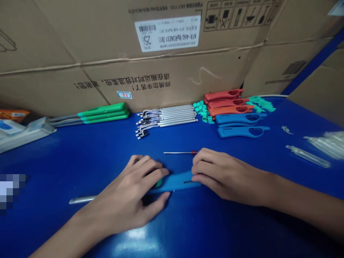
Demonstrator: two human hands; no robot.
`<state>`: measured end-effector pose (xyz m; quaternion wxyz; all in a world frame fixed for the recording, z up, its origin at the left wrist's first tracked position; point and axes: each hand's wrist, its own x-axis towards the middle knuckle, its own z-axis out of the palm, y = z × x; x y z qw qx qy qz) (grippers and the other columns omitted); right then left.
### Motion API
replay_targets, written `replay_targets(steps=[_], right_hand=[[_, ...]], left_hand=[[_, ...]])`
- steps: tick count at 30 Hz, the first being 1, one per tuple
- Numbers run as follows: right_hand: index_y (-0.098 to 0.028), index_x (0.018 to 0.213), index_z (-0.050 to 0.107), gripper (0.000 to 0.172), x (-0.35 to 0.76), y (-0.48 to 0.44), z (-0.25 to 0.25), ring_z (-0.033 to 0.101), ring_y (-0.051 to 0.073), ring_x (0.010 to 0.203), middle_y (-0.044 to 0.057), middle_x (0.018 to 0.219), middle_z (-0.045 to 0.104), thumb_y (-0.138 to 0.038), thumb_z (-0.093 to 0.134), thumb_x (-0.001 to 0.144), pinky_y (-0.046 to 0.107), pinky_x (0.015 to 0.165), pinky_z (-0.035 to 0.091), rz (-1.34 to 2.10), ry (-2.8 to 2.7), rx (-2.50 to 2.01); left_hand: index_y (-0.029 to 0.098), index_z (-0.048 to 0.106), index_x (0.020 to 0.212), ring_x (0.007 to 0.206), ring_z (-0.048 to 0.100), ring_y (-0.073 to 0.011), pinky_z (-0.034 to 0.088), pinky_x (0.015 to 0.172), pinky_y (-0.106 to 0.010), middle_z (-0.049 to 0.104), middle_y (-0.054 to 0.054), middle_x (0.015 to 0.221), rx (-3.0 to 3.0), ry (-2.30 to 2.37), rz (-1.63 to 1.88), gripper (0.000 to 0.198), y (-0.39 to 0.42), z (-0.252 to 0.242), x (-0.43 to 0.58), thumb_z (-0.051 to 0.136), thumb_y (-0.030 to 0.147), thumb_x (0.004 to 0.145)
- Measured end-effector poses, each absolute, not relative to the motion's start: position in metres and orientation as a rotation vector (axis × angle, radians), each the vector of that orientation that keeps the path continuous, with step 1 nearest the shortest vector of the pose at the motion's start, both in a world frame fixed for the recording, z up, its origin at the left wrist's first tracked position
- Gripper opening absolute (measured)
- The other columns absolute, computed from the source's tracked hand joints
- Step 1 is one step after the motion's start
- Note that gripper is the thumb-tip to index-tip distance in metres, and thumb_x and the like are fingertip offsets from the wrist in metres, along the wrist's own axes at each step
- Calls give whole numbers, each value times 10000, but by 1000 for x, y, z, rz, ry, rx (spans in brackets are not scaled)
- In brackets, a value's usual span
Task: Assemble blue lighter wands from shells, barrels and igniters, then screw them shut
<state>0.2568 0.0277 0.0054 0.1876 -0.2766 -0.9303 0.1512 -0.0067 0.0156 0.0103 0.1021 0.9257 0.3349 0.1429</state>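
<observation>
A long blue plastic housing [174,182] is being held flat on a blue workbench [172,236], its middle visible between the two hands. Its left end is being covered by the left hand [126,193], fingers curled over it and partly closed; a green part [158,184] is barely showing there. Its right end is being pinched by the right hand [225,175], fingers and thumb closed around it. A silver metal rod [80,200] is being hidden by the left palm, so its link to the housing cannot be made out. A red-handled screwdriver [180,152] is lying just beyond, untouched, its handle partly masked by the right fingers. Sorted green, red and blue handles [242,120] are being kept along a cardboard carton [166,71].
</observation>
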Motion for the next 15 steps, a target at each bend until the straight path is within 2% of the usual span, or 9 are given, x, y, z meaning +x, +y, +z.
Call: replay_targets(steps=[9, 15], right_hand=[[-143, 942, 623, 221, 258, 31, 11, 570, 174, 926, 82, 953, 614, -150, 406, 985, 318, 824, 486, 422, -2664, -755], [-156, 951, 621, 233, 257, 29, 9, 559, 180, 965, 83, 981, 618, -165, 392, 990, 343, 881, 474, 398, -2700, -748]], left_hand=[[192, 592, 1150, 959, 558, -216, 408, 871, -395, 637, -72, 1056, 2753, 981, 408, 279, 17, 12, -6, 572, 265, 881], [192, 594, 1149, 949, 561, -218, 413, 860, -392, 639, -71, 1050, 2757, 978, 409, 279, 17, 12, -6, 574, 271, 882]])
